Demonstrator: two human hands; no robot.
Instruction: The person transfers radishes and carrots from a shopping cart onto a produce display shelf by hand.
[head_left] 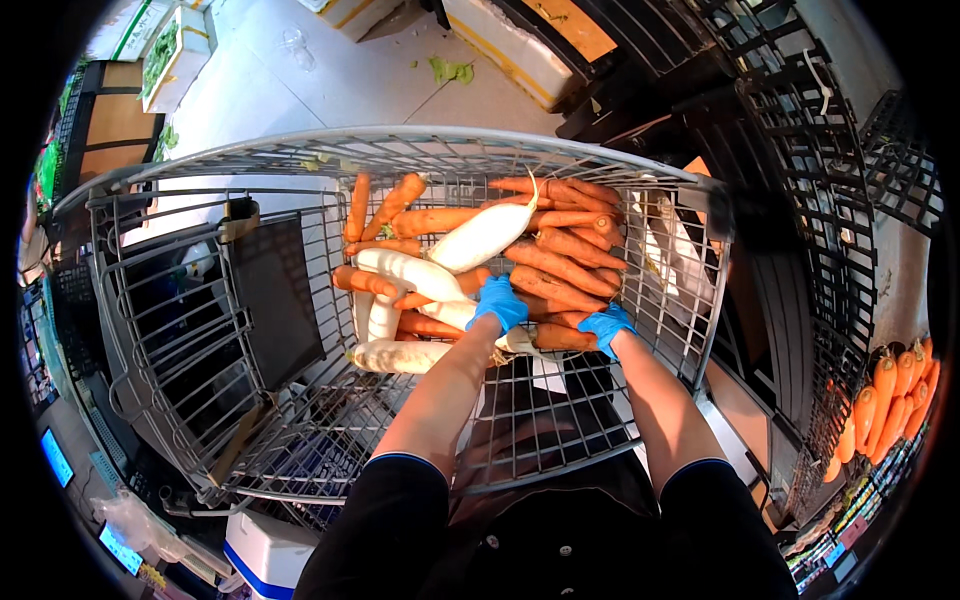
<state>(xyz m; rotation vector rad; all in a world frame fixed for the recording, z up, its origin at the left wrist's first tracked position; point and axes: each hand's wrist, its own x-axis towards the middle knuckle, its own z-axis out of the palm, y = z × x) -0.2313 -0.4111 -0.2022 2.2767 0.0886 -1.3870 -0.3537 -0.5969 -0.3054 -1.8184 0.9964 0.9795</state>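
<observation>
A metal-wire shopping cart stands in front of me with carrots and white radishes inside. My left hand, in a blue glove, curls down among the carrots beside a radish, its fingertips partly hidden. My right hand, also gloved in blue, closes on the end of a carrot at the near right of the pile. A few carrots lie between both hands. Further right in the cart, many carrots lie stacked side by side. One white radish rests slanted on top; several more, including a near one, lie to the left.
Black plastic mesh crates stand along the right, with more carrots on display at the lower right. White foam boxes and a leaf scrap lie on the floor beyond the cart. A dark panel fills the cart's left part.
</observation>
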